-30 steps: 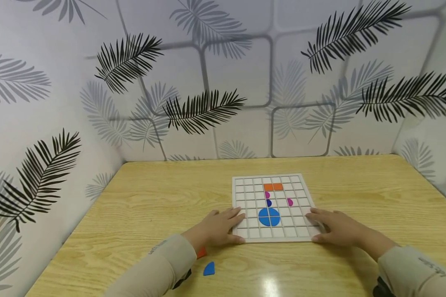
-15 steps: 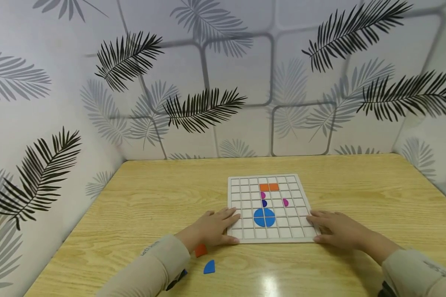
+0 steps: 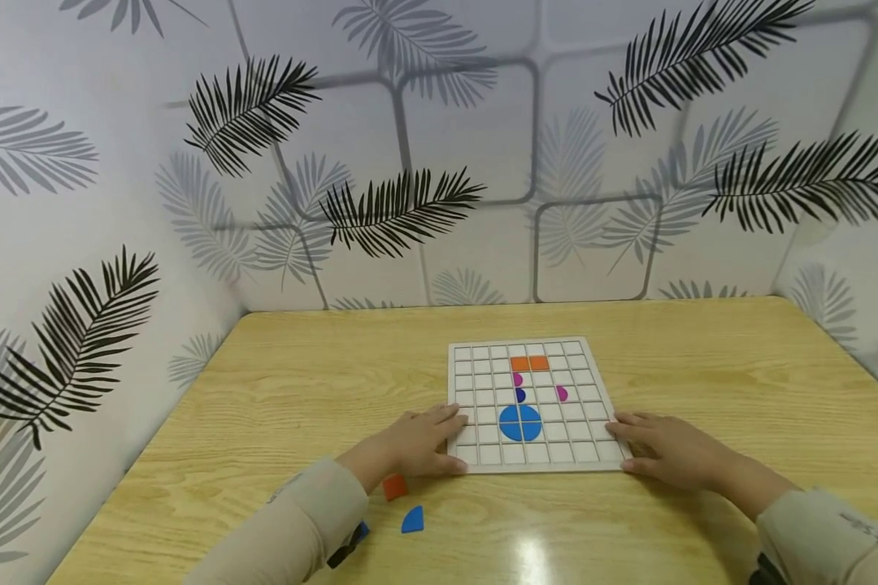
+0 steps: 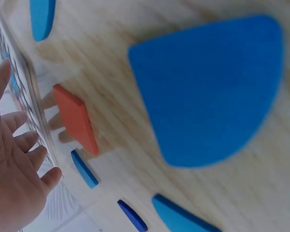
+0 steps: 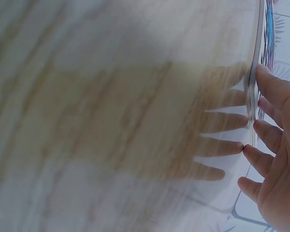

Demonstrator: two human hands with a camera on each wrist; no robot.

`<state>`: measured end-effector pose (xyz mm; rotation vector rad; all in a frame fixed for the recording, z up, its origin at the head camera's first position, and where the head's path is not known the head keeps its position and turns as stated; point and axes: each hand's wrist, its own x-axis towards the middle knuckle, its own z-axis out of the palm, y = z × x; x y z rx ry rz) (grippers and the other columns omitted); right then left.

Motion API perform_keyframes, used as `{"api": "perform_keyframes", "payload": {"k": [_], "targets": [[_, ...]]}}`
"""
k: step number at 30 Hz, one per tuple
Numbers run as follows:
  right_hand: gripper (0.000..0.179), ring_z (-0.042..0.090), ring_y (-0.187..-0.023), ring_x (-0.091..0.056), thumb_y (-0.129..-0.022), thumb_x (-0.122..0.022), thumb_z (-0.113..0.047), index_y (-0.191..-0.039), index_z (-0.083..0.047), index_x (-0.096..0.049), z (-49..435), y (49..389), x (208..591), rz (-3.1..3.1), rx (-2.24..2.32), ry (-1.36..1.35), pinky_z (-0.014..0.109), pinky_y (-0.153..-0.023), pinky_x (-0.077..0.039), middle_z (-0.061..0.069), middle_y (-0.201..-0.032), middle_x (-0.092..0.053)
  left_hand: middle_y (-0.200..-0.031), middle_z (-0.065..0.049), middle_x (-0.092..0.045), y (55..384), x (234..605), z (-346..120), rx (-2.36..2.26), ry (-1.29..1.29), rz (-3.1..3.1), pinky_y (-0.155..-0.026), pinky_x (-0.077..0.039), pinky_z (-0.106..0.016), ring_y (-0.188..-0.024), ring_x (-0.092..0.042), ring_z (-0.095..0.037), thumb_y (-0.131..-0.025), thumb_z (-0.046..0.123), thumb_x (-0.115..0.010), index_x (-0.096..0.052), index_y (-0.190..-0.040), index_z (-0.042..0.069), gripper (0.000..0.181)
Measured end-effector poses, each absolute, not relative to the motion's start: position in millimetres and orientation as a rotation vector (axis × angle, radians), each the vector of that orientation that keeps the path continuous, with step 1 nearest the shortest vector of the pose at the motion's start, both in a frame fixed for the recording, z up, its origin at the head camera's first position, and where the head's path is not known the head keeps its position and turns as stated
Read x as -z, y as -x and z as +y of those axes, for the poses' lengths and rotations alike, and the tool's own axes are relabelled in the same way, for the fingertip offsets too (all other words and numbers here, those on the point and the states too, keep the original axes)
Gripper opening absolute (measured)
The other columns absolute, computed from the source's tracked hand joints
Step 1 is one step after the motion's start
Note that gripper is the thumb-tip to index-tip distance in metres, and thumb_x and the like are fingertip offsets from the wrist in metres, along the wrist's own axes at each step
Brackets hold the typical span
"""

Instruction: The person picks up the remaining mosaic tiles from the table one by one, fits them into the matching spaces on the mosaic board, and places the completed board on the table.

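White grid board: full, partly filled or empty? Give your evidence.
Partly filled: the white grid board holds two orange squares, a blue circle and three half-circles; most cells are bare.

Head view: bright, even light, and I get a fairly crisp read on the board [image 3: 530,455]. One glare patch [image 3: 532,561] blows out on the table [image 3: 322,366], between 5 and 6 o'clock; light likely from above. Soft shade beside my right sleeve [image 3: 827,536], around 4 o'clock. Wide-lens stretch toward the edges.

Left wrist: cooler, dimmer. Big blue piece [image 4: 208,92] at 2 o'clock is too close, out of focus. My left hand [image 4: 14,169] throws finger shadows [image 4: 55,122] at 9 o'clock.

Right wrist: hazy, wood grain smeared. My right hand [image 5: 280,159] casts a clear finger-shaped shadow [image 5: 222,122], 3 o'clock.
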<state>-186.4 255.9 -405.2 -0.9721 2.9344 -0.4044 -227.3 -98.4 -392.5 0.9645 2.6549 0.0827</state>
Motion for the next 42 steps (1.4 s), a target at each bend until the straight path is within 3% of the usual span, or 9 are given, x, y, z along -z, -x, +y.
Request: {"api": "perform_keyframes", "payload": {"k": [7, 14, 26, 42], "targets": [[0.056, 0.041, -0.110, -0.038, -0.082, -0.053, -0.042, -0.122, -0.004, -0.048, 254.4, 183.7, 403.7, 2.947, 0.414, 0.904, 0.054, -0.086, -0.030, 0.019, -0.124, -0.043, -0.140, -0.009, -0.021, 222.9, 385.6, -112.4, -0.194, -0.968, 2.691, -0.095, -0.022, -0.048, -0.126, -0.019, -0.022, -0.083, 0.048, -0.047, -0.027, -0.136, 0.011, 0.068], [0.056, 0.042, -0.108, -0.040, -0.081, -0.053, -0.043, -0.121, -0.003, -0.049, 257.3, 181.4, 404.5, 2.981, 0.399, 0.908, 0.054, -0.083, -0.032, 0.022, -0.120, -0.046, -0.139, -0.012, -0.021, 216.5, 379.9, -131.2, -0.364, -0.896, 2.683, -0.095, -0.018, -0.053, -0.125, -0.020, -0.027, -0.084, 0.048, -0.045, -0.024, -0.136, 0.010, 0.068], [0.060, 0.046, -0.113, -0.031, -0.081, -0.051, -0.046, -0.124, -0.003, -0.046, 257.4, 180.9, 406.2, 2.925, 0.519, 0.798, 0.058, -0.085, -0.027, 0.024, -0.125, -0.040, -0.138, -0.014, -0.024, 207.5, 371.5, -164.0, -0.567, -0.819, 2.692, -0.098, -0.018, -0.047, -0.125, -0.020, -0.029, -0.085, 0.040, -0.049, -0.024, -0.135, 0.004, 0.066], [0.058, 0.048, -0.111, -0.032, -0.079, -0.056, -0.039, -0.120, 0.001, -0.048, 255.3, 180.3, 404.1, 2.918, 0.542, 0.821, 0.058, -0.084, -0.028, 0.028, -0.122, -0.040, -0.133, -0.020, -0.028, 181.2, 369.0, -205.4, -0.836, -0.673, 2.610, -0.094, -0.020, -0.052, -0.122, -0.022, -0.037, -0.084, 0.033, -0.055, -0.029, -0.132, -0.001, 0.065]]}}
